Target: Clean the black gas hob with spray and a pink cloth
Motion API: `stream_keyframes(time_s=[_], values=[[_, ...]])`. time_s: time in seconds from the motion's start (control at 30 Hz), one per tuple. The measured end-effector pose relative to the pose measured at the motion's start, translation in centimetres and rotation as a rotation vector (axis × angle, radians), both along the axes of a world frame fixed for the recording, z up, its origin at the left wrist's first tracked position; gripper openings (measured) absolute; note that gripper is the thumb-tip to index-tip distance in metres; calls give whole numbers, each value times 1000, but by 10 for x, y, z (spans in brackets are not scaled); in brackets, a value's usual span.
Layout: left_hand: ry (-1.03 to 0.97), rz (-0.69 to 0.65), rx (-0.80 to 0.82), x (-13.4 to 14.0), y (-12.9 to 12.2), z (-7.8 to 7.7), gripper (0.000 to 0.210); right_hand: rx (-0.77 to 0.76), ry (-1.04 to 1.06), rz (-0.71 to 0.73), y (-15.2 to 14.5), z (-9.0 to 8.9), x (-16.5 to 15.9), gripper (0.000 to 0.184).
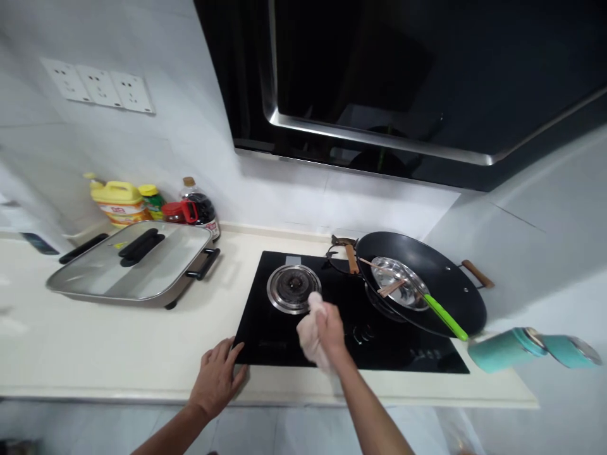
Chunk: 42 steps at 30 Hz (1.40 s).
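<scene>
My right hand [334,327] is closed around a pale, crumpled cloth [312,335] over the front part of the black glass gas stove [279,344]. Just beyond the cloth is the left burner [294,289], with its shiny metal ring and no pan support on it. My left hand [219,377] lies on the counter at the stove's front left corner, its fingers stretched out and the fingertips touching the glass edge. A black wok [441,272] sits tilted over the right burner, with a metal bowl [403,297] and a green-handled utensil [446,317] in it.
A lidded electric pan [137,272] stands on the counter at the left. Behind it are a yellow jug [121,199] and a dark sauce bottle [203,205]. Teal canisters [509,349] are at the right end. A black range hood [355,142] overhangs the stove.
</scene>
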<state>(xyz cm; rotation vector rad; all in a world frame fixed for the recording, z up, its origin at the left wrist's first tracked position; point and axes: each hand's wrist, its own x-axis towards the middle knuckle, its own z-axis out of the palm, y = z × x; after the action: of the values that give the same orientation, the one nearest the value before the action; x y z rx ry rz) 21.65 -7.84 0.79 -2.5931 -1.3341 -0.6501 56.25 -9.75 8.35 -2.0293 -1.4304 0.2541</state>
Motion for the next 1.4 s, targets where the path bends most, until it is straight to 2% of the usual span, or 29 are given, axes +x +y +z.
stream_keyframes(time_s=[0.13, 0.23, 0.3, 0.37, 0.43, 0.53, 0.57, 0.67, 0.73, 0.8, 0.83, 0.93, 1.0, 1.07, 1.13, 1.23, 1.33, 1.4], values=[[-16, -8, -31, 1, -5, 4, 43, -119, -20, -152, 51, 27, 58, 54], [-21, -6, -57, 2, -8, 5, 43, -285, -23, -200, 77, 25, 77, 54], [-18, -1, -60, 2, -9, 5, 43, -384, -24, -195, 85, 16, 71, 59], [-15, 2, -68, 1, -10, 3, 44, -433, -42, -190, 85, 5, 50, 66], [-17, 1, -86, 1, -10, 2, 45, -435, -72, -186, 76, -5, 16, 67], [-48, -3, -118, -1, -9, 2, 45, -363, -133, -154, 45, -20, -50, 64], [-64, -4, -125, -1, -8, 3, 46, -285, -177, -123, 31, -26, -74, 61], [-91, -7, -134, -3, -6, 3, 47, -116, -237, 124, -11, -41, -133, 58], [-88, -9, -133, -3, -4, 4, 45, -50, -245, 291, -29, -46, -150, 57], [-80, -2, -132, -3, -3, 4, 44, -27, -236, 366, -34, -45, -144, 52], [-77, 4, -131, -3, -3, 4, 43, -38, -229, 352, -32, -43, -133, 48], [-70, 14, -128, -2, -4, 5, 44, -147, -211, 146, -13, -31, -81, 45], [-67, 17, -128, 0, -4, 6, 45, -230, -202, -12, 3, -22, -48, 51], [-63, 19, -133, 1, -4, 7, 45, -298, -187, -97, 15, -15, -30, 60], [-63, 18, -145, 1, -3, 8, 45, -324, -183, -111, 18, -11, -27, 66], [-70, 23, -154, 1, -2, 9, 44, -276, -214, -50, -1, -16, -39, 59], [-75, 27, -149, 1, -1, 8, 44, -177, -241, 61, -46, -33, -43, 45], [-76, 28, -147, 1, -1, 7, 43, -113, -238, 97, -82, -46, -32, 40]])
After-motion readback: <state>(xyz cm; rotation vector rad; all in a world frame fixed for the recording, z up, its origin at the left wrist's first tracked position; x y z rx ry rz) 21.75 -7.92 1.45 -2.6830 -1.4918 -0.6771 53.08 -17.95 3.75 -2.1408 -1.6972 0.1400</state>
